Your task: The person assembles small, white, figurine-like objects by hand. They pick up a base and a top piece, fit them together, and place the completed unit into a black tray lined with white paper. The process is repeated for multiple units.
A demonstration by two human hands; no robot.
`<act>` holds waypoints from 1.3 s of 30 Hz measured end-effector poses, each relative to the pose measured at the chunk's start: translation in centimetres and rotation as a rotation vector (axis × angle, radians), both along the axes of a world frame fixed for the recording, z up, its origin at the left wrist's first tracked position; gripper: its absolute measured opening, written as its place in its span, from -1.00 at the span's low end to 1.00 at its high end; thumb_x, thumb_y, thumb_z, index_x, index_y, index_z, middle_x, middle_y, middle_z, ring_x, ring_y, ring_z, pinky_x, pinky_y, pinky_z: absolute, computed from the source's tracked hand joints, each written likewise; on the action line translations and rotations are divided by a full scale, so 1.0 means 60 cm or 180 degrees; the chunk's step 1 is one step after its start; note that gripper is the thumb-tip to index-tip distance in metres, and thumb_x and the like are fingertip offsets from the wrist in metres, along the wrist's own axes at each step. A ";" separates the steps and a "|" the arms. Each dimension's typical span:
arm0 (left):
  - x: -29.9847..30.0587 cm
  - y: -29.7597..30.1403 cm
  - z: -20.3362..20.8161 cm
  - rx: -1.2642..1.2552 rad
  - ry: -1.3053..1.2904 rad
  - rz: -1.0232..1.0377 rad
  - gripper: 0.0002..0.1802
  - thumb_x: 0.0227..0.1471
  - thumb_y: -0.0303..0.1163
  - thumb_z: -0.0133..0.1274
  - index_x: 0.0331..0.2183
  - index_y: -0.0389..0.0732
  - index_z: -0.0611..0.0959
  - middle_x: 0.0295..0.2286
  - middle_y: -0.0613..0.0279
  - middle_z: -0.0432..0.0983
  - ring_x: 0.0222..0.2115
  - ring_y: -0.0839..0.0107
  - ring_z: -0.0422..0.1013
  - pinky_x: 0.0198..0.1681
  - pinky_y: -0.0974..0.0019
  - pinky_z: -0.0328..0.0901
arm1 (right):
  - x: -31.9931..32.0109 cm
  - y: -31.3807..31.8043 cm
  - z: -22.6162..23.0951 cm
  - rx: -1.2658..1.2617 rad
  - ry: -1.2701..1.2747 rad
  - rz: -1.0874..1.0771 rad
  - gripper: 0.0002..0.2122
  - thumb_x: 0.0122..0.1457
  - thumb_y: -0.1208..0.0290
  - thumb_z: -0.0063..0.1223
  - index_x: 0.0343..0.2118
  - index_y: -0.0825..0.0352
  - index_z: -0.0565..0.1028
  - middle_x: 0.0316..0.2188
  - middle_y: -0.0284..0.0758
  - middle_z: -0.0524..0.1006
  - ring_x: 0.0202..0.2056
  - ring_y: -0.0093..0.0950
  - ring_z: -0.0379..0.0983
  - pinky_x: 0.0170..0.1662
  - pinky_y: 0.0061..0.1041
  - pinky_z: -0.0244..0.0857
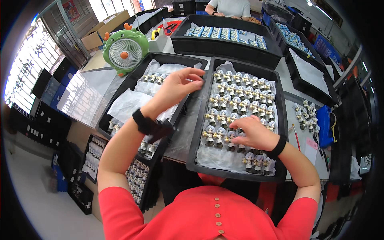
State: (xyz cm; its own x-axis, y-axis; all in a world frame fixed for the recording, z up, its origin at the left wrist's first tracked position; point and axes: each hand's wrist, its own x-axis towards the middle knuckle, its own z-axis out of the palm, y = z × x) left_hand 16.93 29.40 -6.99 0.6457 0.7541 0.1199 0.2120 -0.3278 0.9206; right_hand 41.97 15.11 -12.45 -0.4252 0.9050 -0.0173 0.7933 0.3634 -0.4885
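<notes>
My right hand is over the black tray in front of me, thumb and forefinger curled around a small figurine with pale hair. That figurine stands in a row with others like it; my palm hides several of its neighbours. White sheeting lines this tray, and a short row of figurines sits at its near right corner. Raised above the gap between two trays, my left hand has bent fingers, their tips a little apart. No object shows in it.
Left of me, a second black tray holds figurines partly covered by white sheets. Behind it stands a green fan. A far tray holds blue-and-white pieces; a person sits beyond. Loose figurines and a red pen lie on the right.
</notes>
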 end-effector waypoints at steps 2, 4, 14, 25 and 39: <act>0.025 -0.064 0.016 -0.1006 -0.0900 -0.0253 -0.60 0.07 -0.33 0.03 -0.03 -0.18 0.45 -0.21 0.24 0.47 -0.23 0.50 0.43 -0.18 0.49 0.29 | -0.032 0.009 -0.008 0.0136 -0.0194 0.0067 -0.56 -0.11 0.23 0.23 -0.14 0.26 0.42 -0.19 -0.28 0.45 -0.07 -0.31 0.32 0.03 -0.23 0.02; 0.042 -0.107 0.015 -0.1349 -0.1152 -0.0430 -0.60 0.08 -0.36 0.02 -0.02 -0.19 0.44 -0.20 0.23 0.46 -0.21 0.52 0.40 -0.16 0.46 0.29 | -0.067 0.016 -0.016 0.0499 -0.0312 0.0144 -0.52 -0.13 0.22 0.24 -0.11 0.26 0.39 -0.15 -0.26 0.42 -0.04 -0.30 0.29 0.03 -0.22 0.02; 0.089 -0.137 -0.057 -0.1391 -0.1633 -0.0132 -0.69 0.05 -0.43 0.03 -0.12 -0.27 0.48 -0.21 0.28 0.42 -0.19 0.57 0.33 -0.11 0.45 0.24 | -0.132 0.026 -0.064 0.0994 -0.0905 0.0048 -0.44 -0.18 0.01 0.20 -0.17 0.34 0.44 -0.25 -0.18 0.44 -0.12 -0.30 0.29 -0.07 -0.24 0.06; 0.079 -0.126 -0.082 -0.2119 -0.1722 0.0237 -0.60 0.16 -0.36 -0.13 0.04 -0.20 0.35 -0.17 0.32 0.38 -0.15 0.59 0.29 -0.14 0.47 0.23 | -0.074 0.010 0.052 0.1070 0.0618 -0.0309 -0.42 -0.24 0.27 0.30 -0.09 0.29 0.34 -0.21 -0.26 0.41 -0.14 -0.28 0.34 -0.03 -0.29 0.08; 0.084 -0.125 -0.089 -0.2763 -0.2056 -0.0679 -0.54 0.24 -0.34 -0.27 0.15 -0.20 0.20 -0.03 0.18 0.31 -0.04 0.31 0.33 -0.03 0.24 0.28 | -0.031 0.020 0.024 0.1723 0.0848 -0.0275 -0.35 -0.27 0.39 0.29 0.00 0.27 0.30 -0.13 -0.25 0.37 -0.10 -0.27 0.29 0.02 -0.29 0.09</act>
